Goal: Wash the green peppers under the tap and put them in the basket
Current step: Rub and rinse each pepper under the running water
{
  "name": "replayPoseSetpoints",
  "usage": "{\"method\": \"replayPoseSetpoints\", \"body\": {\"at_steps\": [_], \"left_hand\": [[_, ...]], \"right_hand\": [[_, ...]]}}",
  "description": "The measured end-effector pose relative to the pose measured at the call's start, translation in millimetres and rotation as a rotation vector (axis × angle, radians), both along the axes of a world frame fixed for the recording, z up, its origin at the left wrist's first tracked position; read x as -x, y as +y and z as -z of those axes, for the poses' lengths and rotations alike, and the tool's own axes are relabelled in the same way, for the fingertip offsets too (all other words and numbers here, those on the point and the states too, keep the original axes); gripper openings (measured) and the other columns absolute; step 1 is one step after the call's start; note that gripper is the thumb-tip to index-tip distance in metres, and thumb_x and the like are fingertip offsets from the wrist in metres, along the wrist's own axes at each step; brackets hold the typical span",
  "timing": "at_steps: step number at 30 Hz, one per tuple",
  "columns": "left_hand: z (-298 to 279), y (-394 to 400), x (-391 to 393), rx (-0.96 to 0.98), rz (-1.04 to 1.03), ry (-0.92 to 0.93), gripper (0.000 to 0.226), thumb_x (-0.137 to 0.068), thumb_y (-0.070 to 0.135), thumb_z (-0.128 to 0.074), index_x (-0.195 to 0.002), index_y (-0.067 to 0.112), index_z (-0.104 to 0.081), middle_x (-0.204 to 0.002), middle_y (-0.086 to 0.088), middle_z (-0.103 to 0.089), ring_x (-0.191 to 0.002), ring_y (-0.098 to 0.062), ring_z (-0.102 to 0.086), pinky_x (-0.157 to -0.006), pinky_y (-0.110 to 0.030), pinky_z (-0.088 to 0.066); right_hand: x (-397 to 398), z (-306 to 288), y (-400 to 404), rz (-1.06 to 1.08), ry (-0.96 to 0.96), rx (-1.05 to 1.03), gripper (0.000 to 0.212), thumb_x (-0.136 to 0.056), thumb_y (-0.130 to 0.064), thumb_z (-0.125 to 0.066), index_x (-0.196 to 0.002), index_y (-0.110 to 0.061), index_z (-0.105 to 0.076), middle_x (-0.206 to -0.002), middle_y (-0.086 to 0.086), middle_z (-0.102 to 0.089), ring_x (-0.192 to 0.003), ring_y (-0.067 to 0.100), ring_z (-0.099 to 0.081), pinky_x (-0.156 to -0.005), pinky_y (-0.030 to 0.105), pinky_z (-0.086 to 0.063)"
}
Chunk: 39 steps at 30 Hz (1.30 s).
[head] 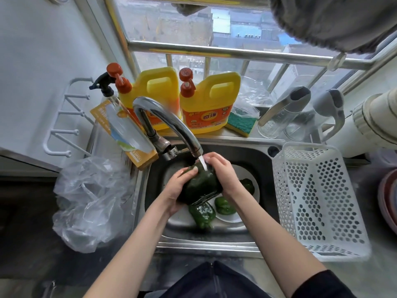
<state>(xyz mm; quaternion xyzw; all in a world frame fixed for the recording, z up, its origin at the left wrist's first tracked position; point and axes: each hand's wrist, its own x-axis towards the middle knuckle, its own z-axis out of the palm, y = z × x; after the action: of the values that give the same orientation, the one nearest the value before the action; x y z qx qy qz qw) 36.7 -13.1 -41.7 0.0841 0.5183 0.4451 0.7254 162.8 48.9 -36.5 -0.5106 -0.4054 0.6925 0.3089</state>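
Note:
Water runs from the chrome tap [169,123] onto a dark green pepper [200,186] held over the steel sink [206,237]. My left hand [179,188] grips the pepper from the left and below. My right hand [221,171] grips it from the right and above, fingers curled over its top under the stream. Below my hands, a white plate [245,173] lies in the sink with three more green peppers on or beside it: one at the front [203,214], one to its right [223,205], one partly hidden behind my right wrist [248,184]. The white perforated basket [318,201] stands to the right of the sink with nothing in it.
Two yellow detergent jugs [210,104], a spray bottle [105,87], a boxed item [129,134] and a green sponge [241,123] line the windowsill behind the sink. A crumpled clear plastic bag [90,203] lies left of the sink. Glass jugs [279,112] stand behind the basket.

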Motion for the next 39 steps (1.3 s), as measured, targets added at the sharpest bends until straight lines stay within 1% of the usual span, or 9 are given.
{"method": "replayPoseSetpoints", "body": {"at_steps": [4,6,9,14,17,19,25,30,39], "left_hand": [[2.9,1.2,-9.2,0.009,-0.246,0.119,0.035,-0.093,0.024,-0.055,-0.119,-0.001,-0.056,-0.102,-0.021,-0.065,-0.091,-0.029,-0.063,-0.076,-0.035,-0.055],[2.7,4.2,-8.3,-0.006,-0.253,0.283,0.021,-0.097,0.018,-0.050,-0.103,0.002,-0.062,-0.090,-0.014,-0.067,-0.082,-0.024,-0.064,-0.071,-0.030,-0.055],[-2.8,11.7,-9.8,-0.055,-0.221,0.452,0.018,-0.096,0.012,-0.053,-0.084,0.011,-0.067,-0.084,-0.007,-0.068,-0.086,-0.023,-0.064,-0.081,-0.034,-0.053],[-4.8,8.7,1.7,-0.029,-0.212,0.184,0.015,-0.087,0.020,-0.065,-0.095,0.008,-0.069,-0.088,-0.007,-0.073,-0.085,-0.022,-0.067,-0.072,-0.031,-0.057],[1.1,0.1,8.8,0.075,-0.086,-0.027,0.060,-0.077,0.047,-0.069,-0.126,0.013,-0.059,-0.123,-0.017,-0.064,-0.115,-0.035,-0.059,-0.095,-0.055,-0.048],[-1.3,-0.9,4.3,0.137,-0.047,-0.159,0.059,-0.075,0.049,-0.064,-0.124,0.016,-0.061,-0.124,-0.020,-0.062,-0.117,-0.042,-0.055,-0.094,-0.068,-0.041],[-4.8,4.3,-4.6,0.085,-0.056,-0.082,0.049,-0.080,0.025,-0.062,-0.127,0.017,-0.054,-0.126,-0.019,-0.057,-0.114,-0.038,-0.055,-0.089,-0.064,-0.046],[-15.9,14.2,-9.6,0.022,0.031,0.152,0.038,-0.089,0.017,-0.040,-0.122,0.023,-0.057,-0.114,-0.011,-0.061,-0.104,-0.028,-0.056,-0.090,-0.050,-0.047],[-13.9,6.7,0.1,-0.045,0.099,0.251,0.028,-0.099,0.038,-0.041,-0.121,0.031,-0.057,-0.114,-0.001,-0.065,-0.101,-0.017,-0.061,-0.077,-0.035,-0.052]], "right_hand": [[3.9,0.8,4.4,-0.215,-0.125,0.025,0.012,-0.088,-0.025,-0.062,-0.100,-0.024,-0.065,-0.106,0.010,-0.069,-0.101,0.023,-0.065,-0.085,0.030,-0.052],[2.5,1.4,3.7,-0.388,-0.285,0.080,0.036,-0.078,-0.043,-0.072,-0.106,-0.022,-0.063,-0.105,0.004,-0.070,-0.098,0.020,-0.066,-0.086,0.033,-0.054],[9.1,4.1,-10.4,-0.196,-0.466,0.042,0.038,-0.075,-0.059,-0.067,-0.088,-0.023,-0.062,-0.085,-0.004,-0.068,-0.084,0.014,-0.064,-0.069,0.027,-0.050],[9.0,3.0,-11.0,0.062,-0.481,-0.093,0.038,-0.093,-0.043,-0.054,-0.070,-0.015,-0.061,-0.066,-0.001,-0.060,-0.067,0.012,-0.054,-0.062,0.029,-0.040],[9.2,-4.1,-5.3,0.157,-0.212,0.150,0.030,-0.097,-0.034,-0.050,-0.073,-0.020,-0.061,-0.072,0.000,-0.061,-0.073,0.016,-0.058,-0.070,0.031,-0.049],[10.3,-1.5,-2.8,0.192,-0.165,0.274,0.026,-0.098,-0.032,-0.048,-0.079,-0.020,-0.063,-0.078,0.002,-0.064,-0.075,0.017,-0.061,-0.071,0.030,-0.052],[-1.5,4.9,-2.3,0.017,-0.806,-0.192,0.056,-0.098,-0.050,-0.036,-0.065,-0.011,-0.058,-0.062,0.000,-0.057,-0.065,0.020,-0.053,-0.059,0.032,-0.037],[4.5,-6.5,-9.0,-0.030,-0.137,0.221,0.030,-0.097,-0.045,-0.043,-0.105,-0.021,-0.060,-0.099,0.003,-0.063,-0.091,0.014,-0.061,-0.092,0.037,-0.050],[1.1,-7.9,-17.8,-0.160,-0.231,0.184,0.044,-0.087,-0.048,-0.061,-0.122,-0.026,-0.047,-0.118,0.005,-0.060,-0.102,0.018,-0.061,-0.079,0.037,-0.056]]}}
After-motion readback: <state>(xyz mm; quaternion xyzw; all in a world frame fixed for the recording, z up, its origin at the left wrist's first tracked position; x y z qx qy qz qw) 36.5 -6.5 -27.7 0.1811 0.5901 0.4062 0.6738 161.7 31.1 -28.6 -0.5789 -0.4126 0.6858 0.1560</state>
